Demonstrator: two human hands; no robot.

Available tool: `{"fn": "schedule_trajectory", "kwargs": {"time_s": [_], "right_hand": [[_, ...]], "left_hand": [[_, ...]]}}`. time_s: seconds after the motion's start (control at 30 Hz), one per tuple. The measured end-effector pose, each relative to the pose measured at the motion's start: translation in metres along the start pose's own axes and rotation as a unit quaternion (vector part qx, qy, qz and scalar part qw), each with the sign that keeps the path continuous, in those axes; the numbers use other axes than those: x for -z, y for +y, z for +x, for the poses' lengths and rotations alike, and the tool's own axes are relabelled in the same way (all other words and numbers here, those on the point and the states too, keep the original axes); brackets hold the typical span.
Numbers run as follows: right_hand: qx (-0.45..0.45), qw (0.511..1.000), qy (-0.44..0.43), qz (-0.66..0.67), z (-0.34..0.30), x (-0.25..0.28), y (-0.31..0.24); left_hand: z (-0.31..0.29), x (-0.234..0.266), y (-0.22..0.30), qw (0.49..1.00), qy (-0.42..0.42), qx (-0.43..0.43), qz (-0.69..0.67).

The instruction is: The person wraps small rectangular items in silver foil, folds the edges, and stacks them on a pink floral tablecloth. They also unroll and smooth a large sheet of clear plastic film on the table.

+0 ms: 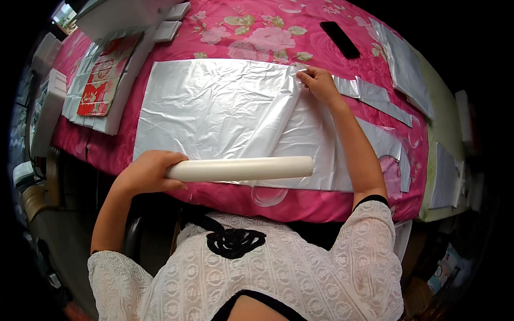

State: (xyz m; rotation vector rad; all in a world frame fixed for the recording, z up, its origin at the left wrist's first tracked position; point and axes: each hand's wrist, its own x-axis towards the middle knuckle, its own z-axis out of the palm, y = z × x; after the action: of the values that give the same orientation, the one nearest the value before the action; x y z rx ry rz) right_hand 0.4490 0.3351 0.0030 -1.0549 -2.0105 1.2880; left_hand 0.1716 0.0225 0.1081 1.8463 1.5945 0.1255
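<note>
My left hand (149, 170) is wrapped round one end of a smooth off-white tube (241, 169), which lies level across the near edge of a silvery plastic sheet (198, 109). Whether the tube rests on the sheet or hovers just above it, I cannot tell. At the sheet's far right corner, my right hand (319, 85) pinches the edge between thumb and fingers. From there a fold runs slantwise toward the tube. Handle-like silvery strips (377, 99) and a curved cutout piece (383, 142) stick out on the right, beyond my forearm.
A pink flowered cloth (262, 40) covers the table. At the back right lies a black phone (340, 39), with a folded silvery stack (404, 67) beside it. Left stand a white box (120, 18) and a stack of white packs under a red printed sheet (110, 75).
</note>
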Motion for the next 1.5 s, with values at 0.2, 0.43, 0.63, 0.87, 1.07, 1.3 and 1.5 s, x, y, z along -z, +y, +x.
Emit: {"fn": "schedule_trajectory", "kwargs": {"time_s": [0.2, 0.43, 0.63, 0.87, 1.07, 1.3, 1.5], "right_hand": [[-0.002, 0.998, -0.052, -0.044, 0.015, -0.028, -0.015], [-0.006, 0.994, -0.078, -0.076, 0.024, -0.023, -0.009], [-0.011, 0.990, 0.118, -0.078, 0.016, -0.020, -0.021], [0.158, 0.945, -0.096, -0.271, -0.154, -0.065, -0.075], [0.087, 0.929, 0.090, -0.348, -0.151, 0.010, -0.028], [0.075, 0.944, 0.097, -0.306, -0.174, 0.040, -0.030], [0.213, 0.933, -0.086, -0.276, -0.176, -0.031, -0.062]], "left_hand": [[0.078, -0.036, 0.021, 0.918, 0.266, -0.245, 0.165], [0.083, -0.112, 0.042, 0.940, 0.086, -0.293, 0.153], [0.076, -0.123, 0.042, 0.945, 0.080, -0.279, 0.152], [0.072, -0.133, 0.048, 0.945, 0.090, -0.259, 0.181], [0.071, -0.131, 0.046, 0.948, 0.075, -0.260, 0.169], [0.077, -0.111, 0.037, 0.947, 0.068, -0.279, 0.144], [0.062, -0.145, 0.056, 0.957, 0.109, -0.217, 0.159]]}}
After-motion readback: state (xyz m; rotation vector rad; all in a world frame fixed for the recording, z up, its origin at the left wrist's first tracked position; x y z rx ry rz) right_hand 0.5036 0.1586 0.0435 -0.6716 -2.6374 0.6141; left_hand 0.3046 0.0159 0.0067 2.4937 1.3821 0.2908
